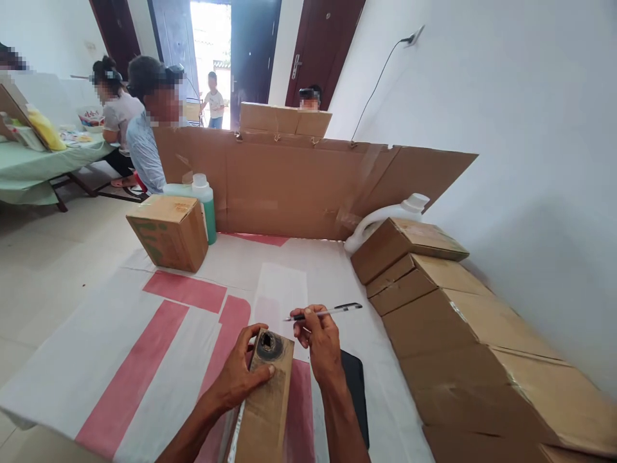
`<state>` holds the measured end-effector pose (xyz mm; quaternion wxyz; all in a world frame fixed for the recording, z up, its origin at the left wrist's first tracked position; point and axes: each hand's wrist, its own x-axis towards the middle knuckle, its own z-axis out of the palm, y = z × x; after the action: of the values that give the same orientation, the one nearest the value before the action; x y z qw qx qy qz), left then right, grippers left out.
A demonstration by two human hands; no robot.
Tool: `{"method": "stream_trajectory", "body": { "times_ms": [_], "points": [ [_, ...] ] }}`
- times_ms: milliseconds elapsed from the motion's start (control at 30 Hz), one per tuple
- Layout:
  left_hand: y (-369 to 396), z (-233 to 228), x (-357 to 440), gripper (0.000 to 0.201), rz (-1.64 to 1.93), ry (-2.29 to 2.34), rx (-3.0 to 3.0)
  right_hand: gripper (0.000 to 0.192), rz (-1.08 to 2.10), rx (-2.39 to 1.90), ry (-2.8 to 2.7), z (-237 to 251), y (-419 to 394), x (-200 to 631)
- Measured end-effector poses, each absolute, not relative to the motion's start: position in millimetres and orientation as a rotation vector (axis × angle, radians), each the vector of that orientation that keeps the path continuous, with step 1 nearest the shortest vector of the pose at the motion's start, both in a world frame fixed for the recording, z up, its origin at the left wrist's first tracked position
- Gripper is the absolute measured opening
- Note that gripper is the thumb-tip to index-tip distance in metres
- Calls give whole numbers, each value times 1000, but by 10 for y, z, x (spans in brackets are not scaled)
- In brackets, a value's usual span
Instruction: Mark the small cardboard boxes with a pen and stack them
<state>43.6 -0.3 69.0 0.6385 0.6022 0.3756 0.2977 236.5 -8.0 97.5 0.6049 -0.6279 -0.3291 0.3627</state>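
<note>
My left hand (245,372) grips the far end of a long narrow cardboard box (264,418), thumb on its top and fingers around the left edge. Near that end, the box top has a ragged dark hole (268,343) ringed by black scribbling. In my right hand (320,342) is a black-and-clear pen (341,309), pinched between thumb and fingers. Its tip points left, a little above and beyond the box end, apart from the cardboard. A flat black object (355,395) lies on the table, partly hidden under my right forearm.
Stacked cardboard boxes (434,334) line the table's right side, with a white jug (385,215) behind them. At the back left stand a cardboard box (168,231) and a green-liquid bottle (207,209). A cardboard screen (289,186) closes the far edge. Several people are beyond.
</note>
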Motion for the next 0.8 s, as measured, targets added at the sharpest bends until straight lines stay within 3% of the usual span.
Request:
{"method": "stream_trajectory", "body": {
  "times_ms": [133,400,800],
  "points": [
    [3,690,428,70,691,864,1364,43,749,-1693,-827,951,61,2681],
    [31,621,412,69,712,851,1364,8,703,-2359,-1104,438,-332,2534],
    [73,658,360,71,632,878,1391,56,361,-2807,-807,556,-1173,2602]
  ]
}}
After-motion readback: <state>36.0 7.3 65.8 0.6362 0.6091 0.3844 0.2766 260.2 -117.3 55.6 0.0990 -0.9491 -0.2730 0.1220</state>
